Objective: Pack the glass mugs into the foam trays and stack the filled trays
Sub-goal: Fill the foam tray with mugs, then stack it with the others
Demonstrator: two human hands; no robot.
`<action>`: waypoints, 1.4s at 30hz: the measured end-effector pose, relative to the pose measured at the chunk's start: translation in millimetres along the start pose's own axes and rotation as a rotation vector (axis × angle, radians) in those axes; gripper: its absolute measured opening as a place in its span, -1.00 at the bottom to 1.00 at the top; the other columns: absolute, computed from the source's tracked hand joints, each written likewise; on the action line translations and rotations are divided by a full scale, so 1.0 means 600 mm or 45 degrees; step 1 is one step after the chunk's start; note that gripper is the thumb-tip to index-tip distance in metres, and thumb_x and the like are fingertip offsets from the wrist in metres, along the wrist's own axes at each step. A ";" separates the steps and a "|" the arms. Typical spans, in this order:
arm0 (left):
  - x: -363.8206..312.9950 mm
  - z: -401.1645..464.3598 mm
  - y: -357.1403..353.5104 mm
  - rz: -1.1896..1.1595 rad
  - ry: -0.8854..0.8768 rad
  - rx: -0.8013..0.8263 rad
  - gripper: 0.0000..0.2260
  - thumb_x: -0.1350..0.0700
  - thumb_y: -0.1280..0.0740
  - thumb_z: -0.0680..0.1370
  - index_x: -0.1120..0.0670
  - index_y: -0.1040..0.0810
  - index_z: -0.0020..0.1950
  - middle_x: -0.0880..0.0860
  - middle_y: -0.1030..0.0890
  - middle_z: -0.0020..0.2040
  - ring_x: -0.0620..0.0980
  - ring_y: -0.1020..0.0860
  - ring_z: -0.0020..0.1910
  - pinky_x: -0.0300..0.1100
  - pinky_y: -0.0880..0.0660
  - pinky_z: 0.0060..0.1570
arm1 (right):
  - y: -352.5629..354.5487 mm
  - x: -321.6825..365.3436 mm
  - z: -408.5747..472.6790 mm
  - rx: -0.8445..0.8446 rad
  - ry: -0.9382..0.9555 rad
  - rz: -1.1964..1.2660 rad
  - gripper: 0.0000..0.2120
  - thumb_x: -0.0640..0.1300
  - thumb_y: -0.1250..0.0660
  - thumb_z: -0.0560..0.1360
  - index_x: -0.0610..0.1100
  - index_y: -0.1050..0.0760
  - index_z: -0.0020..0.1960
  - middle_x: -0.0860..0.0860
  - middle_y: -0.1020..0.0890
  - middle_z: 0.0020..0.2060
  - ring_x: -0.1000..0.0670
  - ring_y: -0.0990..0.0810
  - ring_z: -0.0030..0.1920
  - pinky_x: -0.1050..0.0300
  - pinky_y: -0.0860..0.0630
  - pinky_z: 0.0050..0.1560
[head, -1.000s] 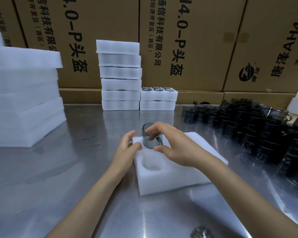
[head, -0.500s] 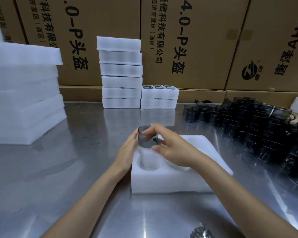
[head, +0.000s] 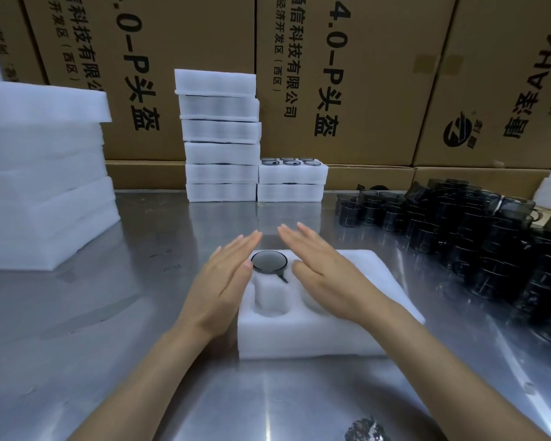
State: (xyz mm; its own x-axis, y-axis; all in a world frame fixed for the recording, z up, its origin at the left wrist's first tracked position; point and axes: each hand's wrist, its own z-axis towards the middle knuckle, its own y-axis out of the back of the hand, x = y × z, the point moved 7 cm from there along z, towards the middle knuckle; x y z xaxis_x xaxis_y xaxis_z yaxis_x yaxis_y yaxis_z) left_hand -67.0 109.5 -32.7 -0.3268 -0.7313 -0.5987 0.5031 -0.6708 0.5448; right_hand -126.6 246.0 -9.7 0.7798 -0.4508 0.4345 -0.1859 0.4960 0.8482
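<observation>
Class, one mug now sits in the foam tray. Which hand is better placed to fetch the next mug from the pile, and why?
Right. The right hand is open over the tray on the side nearest the mug pile; the left hand would have to cross over the seated mug.

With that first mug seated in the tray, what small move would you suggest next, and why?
Probably reach the right hand to the loose mugs on the right for another: both hands are open, one mug sits in the foam tray, and the pocket in front of it shows empty.
</observation>
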 end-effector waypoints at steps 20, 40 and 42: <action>0.006 -0.013 -0.001 -0.154 0.204 0.020 -0.60 -0.01 -0.23 0.40 -0.26 -0.40 0.23 -0.23 -0.39 0.36 -0.27 -0.29 0.39 -0.32 -0.19 0.35 | 0.049 -0.055 0.007 -0.253 -0.277 0.367 -0.68 -0.09 -0.11 0.60 -0.02 -0.55 0.24 0.11 -0.59 0.21 0.11 -0.48 0.27 0.14 -0.38 0.27; 0.041 -0.002 -0.030 -0.623 0.420 0.184 -0.56 0.10 -0.25 0.32 -0.10 -0.51 0.20 -0.21 -0.63 0.05 -0.24 -0.58 0.01 -0.48 -0.44 -0.17 | 0.135 -0.393 -0.064 -0.670 -1.206 -0.272 -0.44 -0.12 -0.13 0.59 -0.12 -0.01 0.53 -0.18 -0.59 -0.09 -0.21 -0.54 -0.10 0.01 -0.40 -0.13; 0.039 0.000 -0.030 -0.625 0.405 0.192 -0.57 0.10 -0.25 0.32 -0.10 -0.52 0.18 -0.20 -0.64 0.04 -0.23 -0.59 -0.01 -0.47 -0.44 -0.17 | 0.137 -0.400 -0.060 -0.663 -1.207 -0.293 -0.52 -0.11 -0.14 0.59 -0.13 -0.11 0.47 -0.21 -0.59 -0.01 -0.24 -0.56 -0.01 -0.01 -0.43 -0.08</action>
State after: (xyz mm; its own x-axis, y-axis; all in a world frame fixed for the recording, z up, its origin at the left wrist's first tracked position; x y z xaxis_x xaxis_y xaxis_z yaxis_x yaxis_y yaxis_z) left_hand -84.0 104.3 -56.6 -0.2250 -0.2750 -0.9347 0.2276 -0.9476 0.2240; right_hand -307.5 421.4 -55.1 -0.0525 -0.8477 0.5278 0.3528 0.4787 0.8040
